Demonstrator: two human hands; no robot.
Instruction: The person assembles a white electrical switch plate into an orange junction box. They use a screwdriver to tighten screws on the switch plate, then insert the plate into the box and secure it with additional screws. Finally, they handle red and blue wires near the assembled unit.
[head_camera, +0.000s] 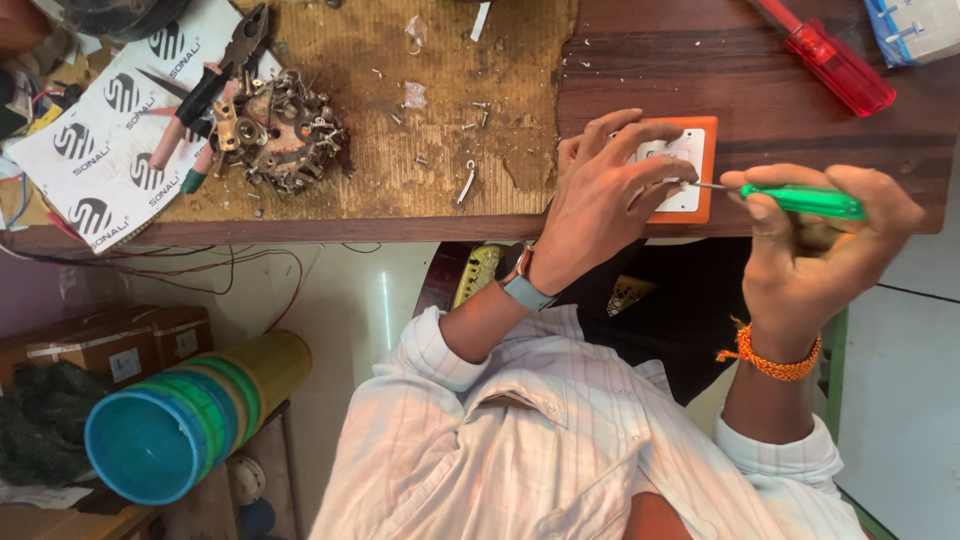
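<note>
Two hands in view, both the wearer's. Left hand (600, 190) is spread, fingers splayed and pressed down on one orange-framed white plastic switch plate (690, 165) lying flat on the dark wooden table (760, 90), near the table's edge. Right hand (815, 240) is wrapped closed around one green-handled screwdriver (805, 200), held roughly level; its thin metal tip touches the plate just beside the left fingertips.

Counts:
- Screwdrivers: 2. The green one in hand, plus one red transparent-handled screwdriver (835, 65) lying on the table, well apart from the plate.
- Pliers: 1 pair, black-jawed with reddish grips (205, 95), resting partly on one rusty metal part cluster (280, 130).
- Small loose screws and metal bits (470, 125) scattered on the worn brown mat (440, 60); too small to count.
- Printed white paper sheet (95, 150): 1, under the pliers' handles.
- Wrist items: 1 watch with grey strap (525, 290) on the left wrist, 1 orange thread band (770, 360) on the right.

Containers: one stack of nested plastic tubs, blue to yellow (190, 415), lying on its side below the table; contents can't tell. Brown cardboard boxes (120, 345) beside it, shut.
</note>
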